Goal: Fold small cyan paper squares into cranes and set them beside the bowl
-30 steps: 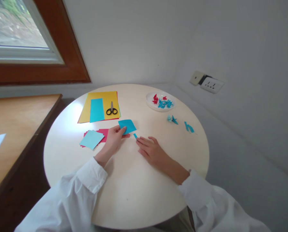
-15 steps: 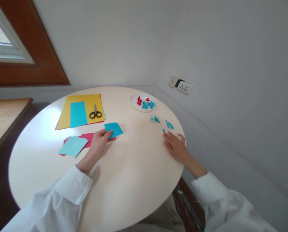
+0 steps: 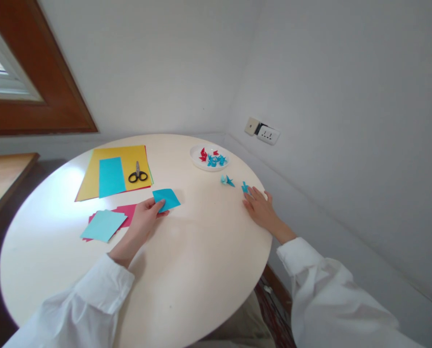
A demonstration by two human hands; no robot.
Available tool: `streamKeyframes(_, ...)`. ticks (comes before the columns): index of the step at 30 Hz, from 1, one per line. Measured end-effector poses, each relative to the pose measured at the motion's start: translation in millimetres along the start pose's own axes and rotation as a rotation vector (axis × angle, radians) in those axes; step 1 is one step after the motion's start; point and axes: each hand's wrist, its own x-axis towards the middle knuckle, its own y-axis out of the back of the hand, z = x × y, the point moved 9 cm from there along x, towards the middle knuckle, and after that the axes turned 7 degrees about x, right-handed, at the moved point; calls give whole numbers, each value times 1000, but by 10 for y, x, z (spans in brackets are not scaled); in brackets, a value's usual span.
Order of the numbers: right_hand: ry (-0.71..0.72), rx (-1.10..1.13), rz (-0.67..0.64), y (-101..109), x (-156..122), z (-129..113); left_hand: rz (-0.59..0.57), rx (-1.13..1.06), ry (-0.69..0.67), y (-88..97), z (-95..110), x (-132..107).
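Between the thumb and fingers of my left hand (image 3: 149, 212) is a square of blue paper (image 3: 168, 199), held a little above the table. My right hand (image 3: 260, 208) lies flat near the table's right edge, fingers stretched out. Its fingertips touch small blue paper scraps (image 3: 245, 186), which they partly cover. Just left of those scraps are two small folded paper pieces, a pale one (image 3: 223, 179) and a blue one (image 3: 230, 181). Farther back, a white dish (image 3: 197, 163) holds several red and blue folded paper pieces (image 3: 216, 160).
On the round table (image 3: 194, 270), a yellow sheet stack (image 3: 88, 174) bears a blue paper strip (image 3: 111, 176) and black-handled scissors (image 3: 138, 173). Pale blue squares (image 3: 103, 225) overlap pink paper (image 3: 126, 212) beside my left forearm. A wall with a socket (image 3: 268, 135) borders the right side.
My right hand has slid forward, bringing the nearer blue scrap up to the others. My left hand still holds the blue square. The whole view has shifted slightly.
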Motion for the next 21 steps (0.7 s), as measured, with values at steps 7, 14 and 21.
streamKeyframes(7, -108, 43, -49, -170, 156, 210, -9, -23, 0, -12, 17, 1)
streamKeyframes(14, -88, 89, -55, -210, 296, 269, -7, -15, -13, -11, 18, 17)
streamKeyframes(21, -37, 154, 53, -61, 323, 279, -19, -12, -12, -18, 2, 19)
